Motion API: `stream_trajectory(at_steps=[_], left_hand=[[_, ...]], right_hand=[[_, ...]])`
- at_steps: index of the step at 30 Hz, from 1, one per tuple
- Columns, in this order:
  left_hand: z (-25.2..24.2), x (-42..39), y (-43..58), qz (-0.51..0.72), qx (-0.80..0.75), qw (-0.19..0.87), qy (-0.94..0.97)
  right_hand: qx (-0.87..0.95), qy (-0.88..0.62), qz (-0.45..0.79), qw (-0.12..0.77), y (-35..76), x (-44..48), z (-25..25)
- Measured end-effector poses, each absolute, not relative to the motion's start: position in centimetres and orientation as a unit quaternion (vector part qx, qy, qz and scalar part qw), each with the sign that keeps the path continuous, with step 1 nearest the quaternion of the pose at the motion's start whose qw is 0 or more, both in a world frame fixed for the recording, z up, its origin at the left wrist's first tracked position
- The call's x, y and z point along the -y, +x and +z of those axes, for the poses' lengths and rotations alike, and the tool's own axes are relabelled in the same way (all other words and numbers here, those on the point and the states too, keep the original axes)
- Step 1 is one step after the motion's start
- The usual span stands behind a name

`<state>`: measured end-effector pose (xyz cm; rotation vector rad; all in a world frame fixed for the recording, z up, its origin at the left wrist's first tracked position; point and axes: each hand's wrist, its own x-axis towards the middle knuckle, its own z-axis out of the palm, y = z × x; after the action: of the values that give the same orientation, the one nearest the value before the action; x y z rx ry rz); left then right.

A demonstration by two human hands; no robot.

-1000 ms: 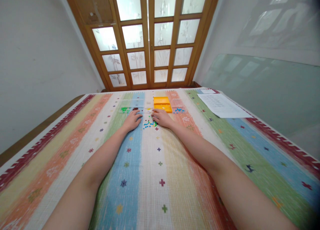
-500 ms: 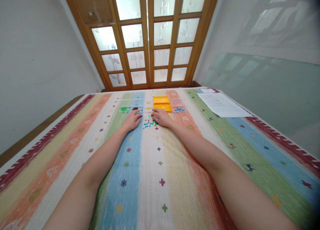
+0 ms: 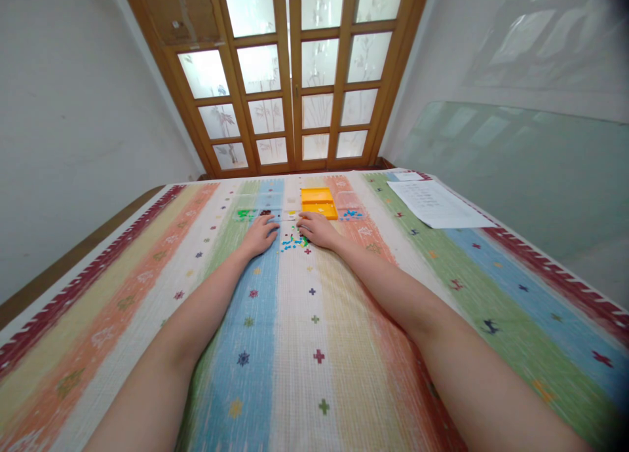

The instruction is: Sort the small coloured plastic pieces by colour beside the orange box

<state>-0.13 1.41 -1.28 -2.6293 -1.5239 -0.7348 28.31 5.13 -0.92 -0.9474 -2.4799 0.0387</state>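
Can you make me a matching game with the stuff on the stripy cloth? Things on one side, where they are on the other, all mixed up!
Things:
1. orange tray
2. sheet of paper
3. green beads
4. mixed beads

Places:
A. between the left hand and the right hand
B. just beyond the right hand
C. near the right edge of the striped cloth
D. beyond the left hand, a little to its left

Pairs: 1-B, 2-C, 3-D, 4-A.
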Motion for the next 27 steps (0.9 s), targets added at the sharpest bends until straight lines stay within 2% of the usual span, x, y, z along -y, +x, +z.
stream_trajectory(at_steps=[20, 27], left_hand=[[-1.21, -1.35, -0.08, -0.235, 0.485, 0.01, -0.842], [-0.97, -1.2, 0.02, -0.241, 0.494, 0.009, -0.836]], right_hand=[[0.902, -0.356, 0.015, 0.243, 28.31, -5.03, -1.0], [0.881, -0.377, 0.023, 0.284, 28.24, -4.96, -1.26]])
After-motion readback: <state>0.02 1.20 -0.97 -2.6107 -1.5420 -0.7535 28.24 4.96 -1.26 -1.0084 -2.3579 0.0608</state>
